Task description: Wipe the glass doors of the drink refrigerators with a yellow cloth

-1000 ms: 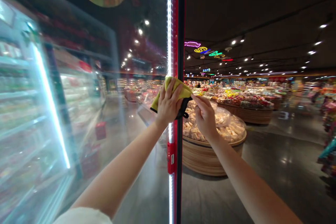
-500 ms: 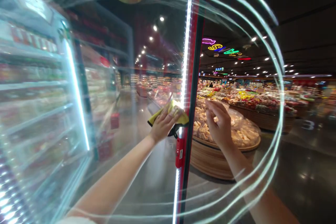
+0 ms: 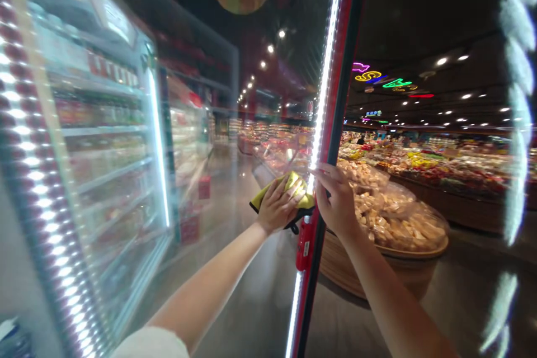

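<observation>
Near the middle of the head view, my left hand (image 3: 279, 204) presses a yellow cloth (image 3: 268, 193) with a dark edge against a glass door (image 3: 235, 291), its fingers resting on the folded cloth. A bright light strip (image 3: 326, 84) runs along the door's red and black frame (image 3: 342, 84). My right hand (image 3: 333, 196) is at this frame, just right of the cloth, with bent fingers over the frame's edge and no separate object visible in it. Below the cloth, a red box-shaped part (image 3: 303, 246) sits on the frame.
Lit shelves of goods (image 3: 104, 151) stand on the left, seen blurred. To the right, a round wooden display (image 3: 403, 268) bears bagged goods (image 3: 406, 218). Further stalls (image 3: 440, 165) and coloured neon signs (image 3: 396, 84) lie behind it.
The view has shifted, so the door frame and shelves appear further right. My right hand has moved left relative to the door, from beside the frame onto it. The cloth stays under my left hand.
</observation>
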A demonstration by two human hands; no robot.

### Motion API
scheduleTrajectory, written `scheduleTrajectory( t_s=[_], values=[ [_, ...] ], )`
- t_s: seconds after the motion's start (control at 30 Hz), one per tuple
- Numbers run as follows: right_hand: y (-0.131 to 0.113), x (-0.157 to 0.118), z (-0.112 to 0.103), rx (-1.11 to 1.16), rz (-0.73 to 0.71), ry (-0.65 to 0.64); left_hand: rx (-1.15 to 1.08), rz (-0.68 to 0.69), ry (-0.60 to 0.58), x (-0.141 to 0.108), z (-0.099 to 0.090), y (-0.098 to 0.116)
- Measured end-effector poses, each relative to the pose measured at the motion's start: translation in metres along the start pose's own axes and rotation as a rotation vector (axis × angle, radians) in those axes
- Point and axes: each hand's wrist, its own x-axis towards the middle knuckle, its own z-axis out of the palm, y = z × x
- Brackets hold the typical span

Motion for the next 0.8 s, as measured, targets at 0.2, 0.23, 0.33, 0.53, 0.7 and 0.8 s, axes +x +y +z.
scheduleTrajectory(
  t_s=[0.2, 0.23, 0.33, 0.53, 0.7, 0.8],
  values=[
    [0.008, -0.006, 0.018, -0.027, -0.016, -0.101, 0.056, -0.276, 0.054, 0.048, -0.019, -0.049],
    [0.009, -0.011, 0.019, -0.031, -0.013, -0.118, 0.077, -0.33, 0.084, 0.04, -0.02, -0.051],
    [0.009, -0.026, 0.019, -0.042, -0.009, -0.141, 0.144, -0.493, 0.155, -0.004, -0.018, -0.033],
    [0.003, -0.027, 0.027, -0.055, -0.094, -0.155, 0.075, -0.196, -0.039, -0.022, -0.014, -0.004],
    [0.001, -0.026, 0.037, -0.067, -0.11, -0.128, 0.13, -0.237, 0.001, 0.005, -0.035, -0.065],
    [0.0, -0.036, 0.04, -0.061, -0.096, -0.12, 0.209, -0.41, 0.093, -0.026, -0.044, -0.085]
  ],
)
